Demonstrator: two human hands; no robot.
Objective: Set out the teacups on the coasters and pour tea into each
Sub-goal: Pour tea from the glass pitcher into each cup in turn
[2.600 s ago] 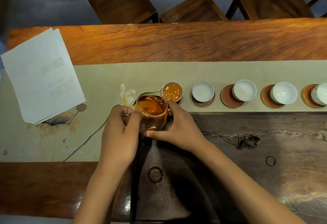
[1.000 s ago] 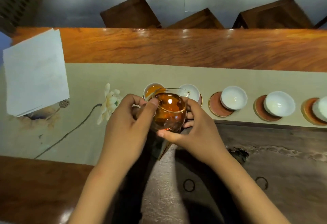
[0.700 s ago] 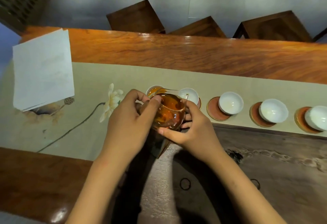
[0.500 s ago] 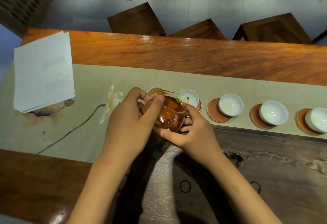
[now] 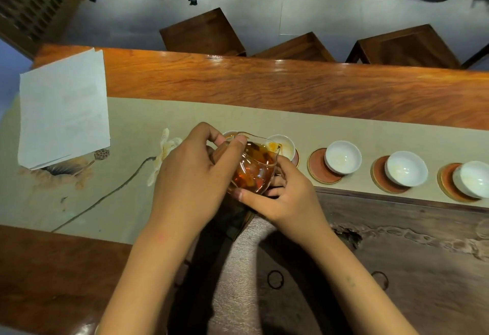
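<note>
Nearest the camera lies a dark carved wooden tea tray (image 5: 397, 242), with both bare forearms reaching across it. The left hand (image 5: 190, 176) is closed around the handle side of a glass pitcher (image 5: 254, 168) of amber tea, thumb on the rim. The right hand (image 5: 285, 197) is curled under and against the pitcher's base, fingers (image 5: 248, 194) pressed to the glass. The pitcher is tilted, its spout over the 2nd teacup (image 5: 284, 145), where a little orange tea shows inside.

Just left of that, mostly hidden behind the left hand, the 1st teacup (image 5: 229, 134) shows amber liquid at its rim. To the right, along the beige table runner (image 5: 132, 123) painted with a lotus flower (image 5: 165, 149), stand 3 white teacups (image 5: 343, 156), (image 5: 406, 168), (image 5: 472, 179), each resting off-centre on a round reddish coaster (image 5: 317, 168).

Farther left, white paper sheets (image 5: 63, 107) lie over the runner's edge. Beyond is the polished wooden table (image 5: 291, 88), then 3 wooden stools (image 5: 203, 33) on a grey floor.
</note>
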